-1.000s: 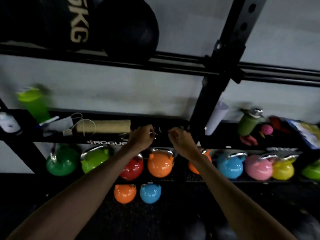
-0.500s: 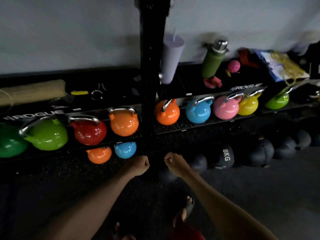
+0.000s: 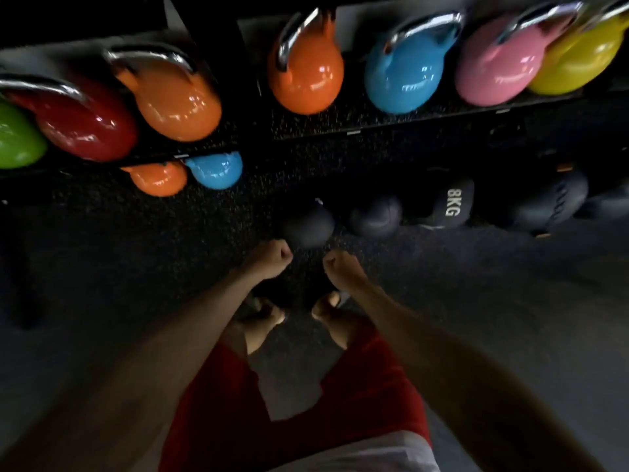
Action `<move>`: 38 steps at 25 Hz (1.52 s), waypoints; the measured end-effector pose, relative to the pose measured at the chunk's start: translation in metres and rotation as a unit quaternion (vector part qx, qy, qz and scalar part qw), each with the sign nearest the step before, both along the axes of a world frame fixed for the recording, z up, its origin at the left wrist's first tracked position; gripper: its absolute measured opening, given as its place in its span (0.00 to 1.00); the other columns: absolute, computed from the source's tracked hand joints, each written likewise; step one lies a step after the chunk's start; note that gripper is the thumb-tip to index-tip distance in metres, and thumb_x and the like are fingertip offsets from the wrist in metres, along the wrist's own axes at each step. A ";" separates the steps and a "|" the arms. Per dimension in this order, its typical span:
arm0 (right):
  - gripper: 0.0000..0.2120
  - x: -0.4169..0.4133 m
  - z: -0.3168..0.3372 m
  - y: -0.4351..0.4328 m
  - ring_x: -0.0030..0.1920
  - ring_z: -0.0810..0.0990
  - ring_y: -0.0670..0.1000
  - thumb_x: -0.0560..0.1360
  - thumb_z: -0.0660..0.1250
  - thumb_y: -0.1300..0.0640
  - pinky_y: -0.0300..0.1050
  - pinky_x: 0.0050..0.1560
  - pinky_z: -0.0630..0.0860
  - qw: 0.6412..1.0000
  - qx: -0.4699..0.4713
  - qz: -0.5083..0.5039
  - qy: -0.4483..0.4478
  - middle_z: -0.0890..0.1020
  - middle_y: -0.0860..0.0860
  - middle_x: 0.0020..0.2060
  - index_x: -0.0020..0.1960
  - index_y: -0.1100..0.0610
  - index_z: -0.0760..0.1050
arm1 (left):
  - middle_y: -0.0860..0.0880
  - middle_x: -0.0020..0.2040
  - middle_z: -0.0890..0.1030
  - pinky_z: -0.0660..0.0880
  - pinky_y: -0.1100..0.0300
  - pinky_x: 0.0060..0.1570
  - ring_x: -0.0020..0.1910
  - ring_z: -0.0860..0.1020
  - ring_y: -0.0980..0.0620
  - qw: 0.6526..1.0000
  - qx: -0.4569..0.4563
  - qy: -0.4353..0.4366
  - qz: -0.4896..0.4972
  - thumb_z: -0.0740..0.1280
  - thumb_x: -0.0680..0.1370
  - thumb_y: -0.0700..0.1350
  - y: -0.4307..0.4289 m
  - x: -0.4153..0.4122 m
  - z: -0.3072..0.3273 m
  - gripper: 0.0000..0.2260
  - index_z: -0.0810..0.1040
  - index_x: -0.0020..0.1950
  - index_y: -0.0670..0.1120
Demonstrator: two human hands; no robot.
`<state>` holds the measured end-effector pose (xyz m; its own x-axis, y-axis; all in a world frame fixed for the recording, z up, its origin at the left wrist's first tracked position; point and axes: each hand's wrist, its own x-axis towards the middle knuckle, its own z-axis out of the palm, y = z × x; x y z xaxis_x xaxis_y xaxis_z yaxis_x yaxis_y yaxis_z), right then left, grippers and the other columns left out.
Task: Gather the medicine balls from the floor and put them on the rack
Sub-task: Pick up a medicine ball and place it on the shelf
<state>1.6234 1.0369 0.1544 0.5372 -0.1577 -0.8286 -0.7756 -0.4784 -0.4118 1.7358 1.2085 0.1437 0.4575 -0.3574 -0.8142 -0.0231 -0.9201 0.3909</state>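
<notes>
On the floor, medicine balls lay in a row; behind them, kettlebells stood side by side on the rack.

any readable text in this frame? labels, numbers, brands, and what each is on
"8KG": white print, turned sideways, on the black round medicine ball lying on the dark speckled floor.
Faint marks on the dark stitched medicine ball to its right: too blurred to read.
Nothing else legible.
</notes>
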 end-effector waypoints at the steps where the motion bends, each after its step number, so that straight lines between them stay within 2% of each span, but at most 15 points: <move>1: 0.11 -0.002 -0.022 -0.002 0.47 0.82 0.60 0.80 0.58 0.58 0.55 0.49 0.78 0.999 0.017 -0.028 0.019 0.82 0.57 0.42 0.41 0.55 0.76 | 0.43 0.47 0.83 0.80 0.47 0.49 0.48 0.82 0.43 1.000 0.006 0.019 0.007 0.65 0.80 0.46 -0.004 0.000 -0.017 0.05 0.79 0.48 0.47; 3: 0.11 -0.002 -0.067 -0.004 0.49 0.83 0.60 0.79 0.60 0.55 0.59 0.52 0.80 0.992 0.054 -0.107 0.044 0.84 0.58 0.44 0.41 0.52 0.77 | 0.42 0.50 0.82 0.79 0.49 0.51 0.51 0.81 0.42 0.999 0.007 0.034 0.021 0.66 0.79 0.46 -0.009 0.006 -0.051 0.05 0.78 0.54 0.46; 5: 0.09 0.004 -0.114 -0.002 0.53 0.83 0.62 0.80 0.63 0.52 0.63 0.54 0.81 0.970 0.092 -0.212 0.072 0.84 0.60 0.50 0.48 0.54 0.80 | 0.41 0.55 0.79 0.75 0.54 0.51 0.54 0.79 0.42 0.999 -0.004 0.035 0.020 0.68 0.79 0.47 -0.016 0.019 -0.093 0.15 0.74 0.64 0.45; 7: 0.12 0.012 -0.185 -0.002 0.59 0.80 0.62 0.81 0.63 0.49 0.63 0.56 0.80 0.926 0.122 -0.345 0.095 0.81 0.61 0.59 0.59 0.56 0.77 | 0.44 0.60 0.74 0.71 0.58 0.52 0.57 0.75 0.47 0.998 -0.012 0.041 0.043 0.69 0.79 0.49 -0.022 0.039 -0.157 0.24 0.68 0.72 0.45; 9: 0.18 0.017 -0.254 -0.004 0.61 0.77 0.61 0.80 0.62 0.43 0.64 0.58 0.77 0.870 0.153 -0.458 0.100 0.76 0.57 0.64 0.65 0.52 0.71 | 0.48 0.64 0.70 0.70 0.58 0.56 0.62 0.72 0.50 0.995 -0.008 0.049 0.083 0.69 0.78 0.53 -0.026 0.061 -0.221 0.28 0.65 0.75 0.48; 11: 0.27 0.018 -0.322 -0.005 0.61 0.74 0.60 0.78 0.63 0.37 0.67 0.59 0.76 0.815 0.173 -0.546 0.092 0.72 0.53 0.66 0.72 0.49 0.64 | 0.44 0.71 0.68 0.69 0.54 0.63 0.69 0.70 0.46 0.993 -0.005 0.036 0.115 0.69 0.76 0.60 -0.029 0.083 -0.285 0.31 0.64 0.76 0.52; 13: 0.35 0.018 -0.377 -0.005 0.62 0.73 0.61 0.75 0.63 0.32 0.70 0.59 0.75 0.777 0.188 -0.595 0.082 0.69 0.52 0.67 0.76 0.47 0.61 | 0.44 0.75 0.65 0.67 0.52 0.67 0.72 0.67 0.45 0.987 -0.010 0.031 0.156 0.67 0.76 0.64 -0.032 0.101 -0.329 0.33 0.63 0.77 0.54; 16: 0.42 0.026 -0.437 -0.007 0.62 0.74 0.60 0.69 0.61 0.23 0.67 0.56 0.77 0.731 0.256 -0.630 0.060 0.71 0.53 0.70 0.75 0.46 0.65 | 0.49 0.77 0.63 0.65 0.44 0.69 0.74 0.65 0.46 0.980 -0.027 0.049 0.192 0.65 0.74 0.69 -0.042 0.121 -0.381 0.34 0.61 0.77 0.61; 19: 0.40 0.038 -0.470 -0.015 0.62 0.77 0.60 0.69 0.60 0.23 0.65 0.55 0.78 0.701 0.307 -0.643 0.033 0.77 0.52 0.64 0.71 0.49 0.72 | 0.55 0.78 0.62 0.63 0.31 0.67 0.74 0.63 0.44 0.965 -0.050 0.112 0.231 0.68 0.66 0.75 -0.052 0.127 -0.415 0.39 0.60 0.74 0.69; 22: 0.39 0.042 -0.481 -0.015 0.61 0.79 0.61 0.67 0.62 0.23 0.66 0.53 0.79 0.686 0.314 -0.655 0.025 0.78 0.52 0.64 0.70 0.46 0.74 | 0.58 0.74 0.68 0.67 0.32 0.64 0.71 0.69 0.48 0.948 -0.080 0.134 0.277 0.72 0.57 0.77 -0.055 0.121 -0.436 0.42 0.66 0.70 0.70; 26: 0.37 0.040 -0.457 -0.003 0.62 0.77 0.59 0.65 0.66 0.25 0.64 0.52 0.79 0.697 0.277 -0.661 0.029 0.77 0.48 0.68 0.69 0.40 0.73 | 0.59 0.71 0.71 0.68 0.36 0.65 0.68 0.71 0.50 0.928 -0.078 0.130 0.340 0.73 0.60 0.73 -0.041 0.105 -0.421 0.35 0.69 0.66 0.71; 30: 0.27 0.024 -0.415 0.019 0.63 0.75 0.56 0.73 0.64 0.30 0.67 0.59 0.75 0.707 0.230 -0.668 0.030 0.76 0.46 0.65 0.69 0.39 0.70 | 0.62 0.68 0.75 0.67 0.43 0.69 0.67 0.72 0.54 0.916 -0.088 0.121 0.372 0.71 0.63 0.73 -0.017 0.072 -0.390 0.32 0.73 0.65 0.68; 32: 0.26 0.012 -0.394 0.032 0.63 0.75 0.56 0.75 0.63 0.32 0.69 0.61 0.73 0.711 0.223 -0.666 0.042 0.75 0.46 0.66 0.70 0.40 0.69 | 0.62 0.68 0.72 0.66 0.48 0.70 0.66 0.70 0.57 0.918 -0.084 0.110 0.371 0.70 0.68 0.70 -0.010 0.059 -0.365 0.30 0.72 0.68 0.63; 35: 0.30 0.001 -0.328 0.047 0.63 0.75 0.57 0.74 0.63 0.30 0.68 0.59 0.75 0.719 0.210 -0.660 0.057 0.75 0.47 0.66 0.72 0.42 0.67 | 0.58 0.69 0.71 0.67 0.52 0.65 0.65 0.69 0.55 0.919 -0.069 0.108 0.373 0.69 0.71 0.68 -0.001 0.049 -0.306 0.31 0.69 0.71 0.61; 38: 0.30 -0.001 -0.244 0.052 0.62 0.74 0.52 0.76 0.61 0.32 0.57 0.50 0.79 0.746 0.192 -0.637 0.041 0.73 0.45 0.65 0.74 0.43 0.65 | 0.57 0.68 0.70 0.66 0.55 0.64 0.64 0.68 0.56 0.915 -0.076 0.091 0.385 0.68 0.74 0.65 0.006 0.045 -0.225 0.31 0.68 0.74 0.57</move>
